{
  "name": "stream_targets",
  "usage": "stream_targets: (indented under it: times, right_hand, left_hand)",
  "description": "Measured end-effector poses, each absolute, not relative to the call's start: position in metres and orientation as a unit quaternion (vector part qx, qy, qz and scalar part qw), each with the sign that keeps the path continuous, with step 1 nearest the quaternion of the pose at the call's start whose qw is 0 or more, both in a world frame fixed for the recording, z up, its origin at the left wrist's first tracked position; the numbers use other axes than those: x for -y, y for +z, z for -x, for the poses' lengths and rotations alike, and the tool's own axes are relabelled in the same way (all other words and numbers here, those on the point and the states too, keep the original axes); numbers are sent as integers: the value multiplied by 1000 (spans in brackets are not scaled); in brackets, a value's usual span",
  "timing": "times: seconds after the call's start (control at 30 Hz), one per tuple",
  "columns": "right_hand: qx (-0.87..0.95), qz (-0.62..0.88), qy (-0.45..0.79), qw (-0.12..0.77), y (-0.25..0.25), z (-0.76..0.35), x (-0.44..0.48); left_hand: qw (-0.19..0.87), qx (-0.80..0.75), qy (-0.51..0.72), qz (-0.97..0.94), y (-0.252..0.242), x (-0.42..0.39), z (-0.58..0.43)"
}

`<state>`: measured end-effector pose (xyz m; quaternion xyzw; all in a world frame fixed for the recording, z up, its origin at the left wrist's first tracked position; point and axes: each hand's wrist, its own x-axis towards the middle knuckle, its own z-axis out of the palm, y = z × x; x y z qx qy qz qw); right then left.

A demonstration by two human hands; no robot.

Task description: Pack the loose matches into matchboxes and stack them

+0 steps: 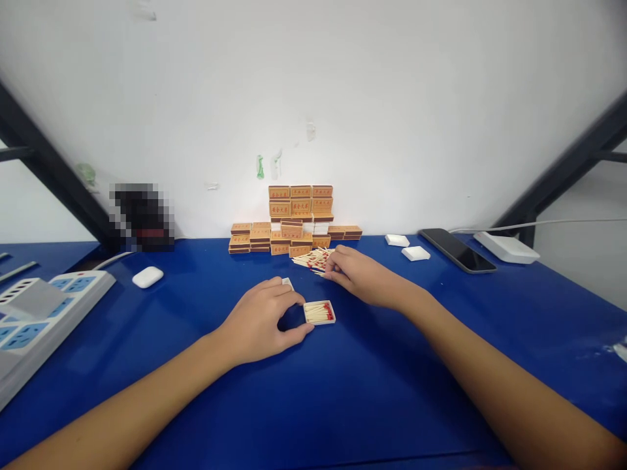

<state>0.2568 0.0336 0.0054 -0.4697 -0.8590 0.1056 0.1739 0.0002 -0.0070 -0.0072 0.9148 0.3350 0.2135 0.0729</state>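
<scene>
A small white matchbox tray (319, 312) with several red-tipped matches in it lies on the blue table (343, 391). My left hand (259, 321) curls round its left side, thumb and fingers touching the tray's edge. My right hand (360, 275) reaches beyond it, its fingertips pinched on the loose pile of matches (311, 259). Behind the pile stands a stack of orange matchboxes (296, 222) against the wall. A small white piece (287, 282) shows just past my left knuckles.
Two white empty trays (406, 247) lie at the right of the stack, then a dark phone (457, 250) and a white charger (506, 248). A power strip (34, 320) and a white earbud case (147, 277) sit at the left.
</scene>
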Motion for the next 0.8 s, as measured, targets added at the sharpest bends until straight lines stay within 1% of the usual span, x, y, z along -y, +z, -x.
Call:
stream_targets:
  times: [0.2, 0.3, 0.4, 0.47, 0.67, 0.8]
  right_hand:
    - [849, 477, 128, 191, 10, -261, -31]
    - [845, 464, 174, 201, 19, -257, -23]
    - [847, 438, 237, 182, 27, -250, -10]
    - [854, 422, 253, 169, 29, -244, -2]
    - [876, 407, 219, 136, 23, -235, 11]
    - [878, 417, 187, 143, 19, -232, 9]
  left_hand:
    - [61, -334, 215, -916, -6, 5, 1]
    - [58, -344, 218, -911, -4, 4, 2]
    - [57, -350, 221, -908, -4, 4, 1]
    - [57, -351, 221, -908, -4, 4, 0]
    - [62, -347, 217, -910, -4, 4, -1]
    - [59, -344, 220, -911, -4, 4, 0]
